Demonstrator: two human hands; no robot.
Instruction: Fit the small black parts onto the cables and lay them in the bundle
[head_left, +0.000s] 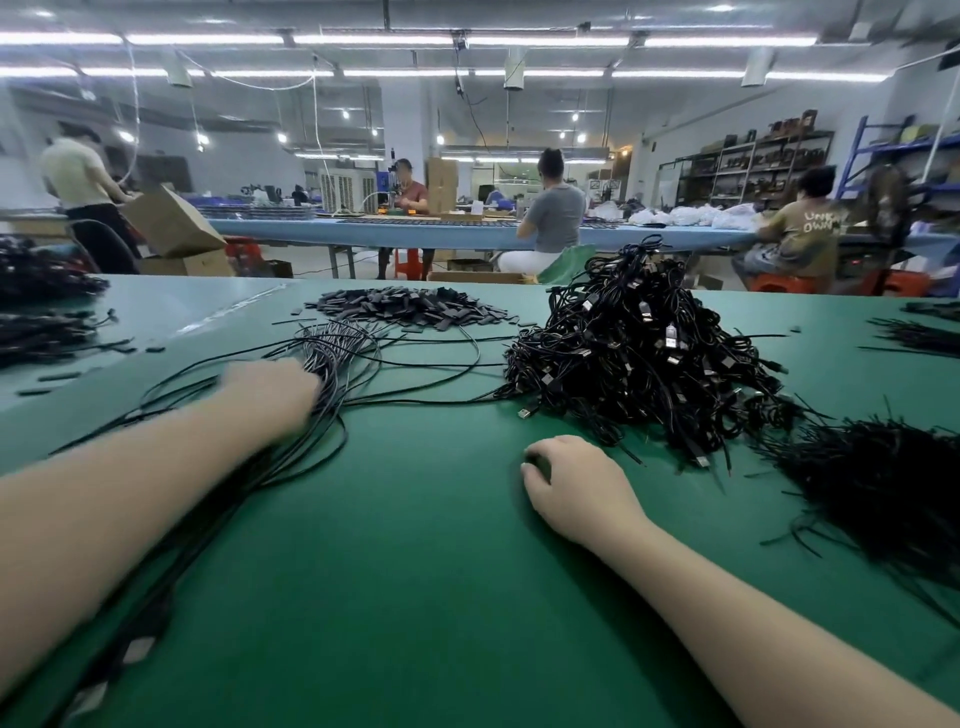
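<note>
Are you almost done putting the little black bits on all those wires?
Not nearly. Done: a small bundle of wires lies fanned out under the left hand. In hand: the left hand rests on that bundle; the right hand is curled, contents hidden. Left: a big heap of wires and a pile of black parts.

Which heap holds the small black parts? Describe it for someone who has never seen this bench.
On the green table, look at the far middle, beyond the left hand. The parts heap is low and flat, made of short flat black pieces, unlike the tall tangled cable pile on its right.
</note>
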